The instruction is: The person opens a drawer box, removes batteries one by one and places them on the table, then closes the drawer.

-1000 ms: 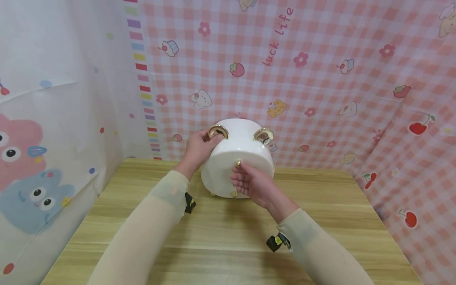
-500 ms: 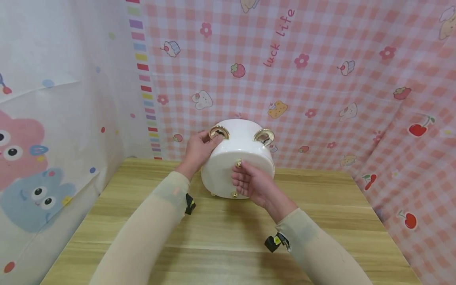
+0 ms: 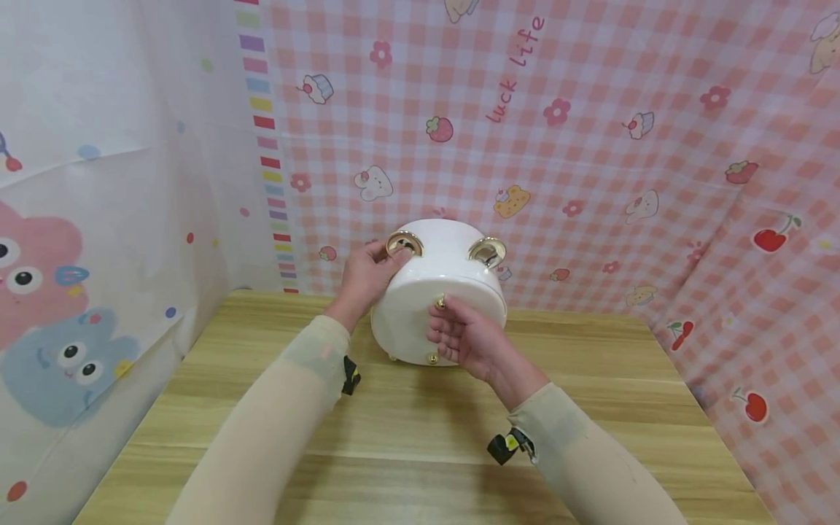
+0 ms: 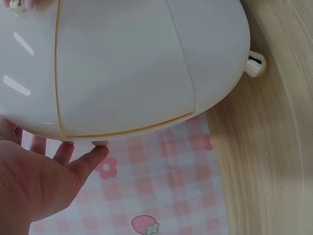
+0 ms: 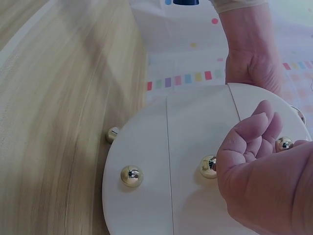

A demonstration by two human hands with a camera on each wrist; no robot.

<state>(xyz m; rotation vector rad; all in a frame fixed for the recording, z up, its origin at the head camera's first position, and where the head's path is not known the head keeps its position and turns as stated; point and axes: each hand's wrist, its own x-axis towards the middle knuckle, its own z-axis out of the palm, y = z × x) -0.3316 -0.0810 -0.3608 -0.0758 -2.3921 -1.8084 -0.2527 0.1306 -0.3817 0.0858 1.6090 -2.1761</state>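
Observation:
A white rounded storage box (image 3: 400, 317) with drawer seams and two gold ring-shaped ears stands at the back of the table. My left hand (image 3: 367, 273) grips its left ear (image 3: 405, 244), thumb over the front; in the left wrist view its fingers (image 4: 90, 161) lie along the box's edge. With thumb and index finger my right hand (image 3: 469, 339) pinches the top gold knob (image 5: 284, 143) on the front, the other fingers curled. The middle knob (image 5: 209, 166) is hidden by that hand in the head view. Below it the lowest knob (image 5: 132, 176) shows.
The wood-grain table (image 3: 394, 445) spreads in front of the box. Close behind hangs a pink checked cloth (image 3: 590, 168), with a white cartoon-print cloth (image 3: 157, 219) at the left. One short gold foot (image 4: 256, 63) meets the tabletop.

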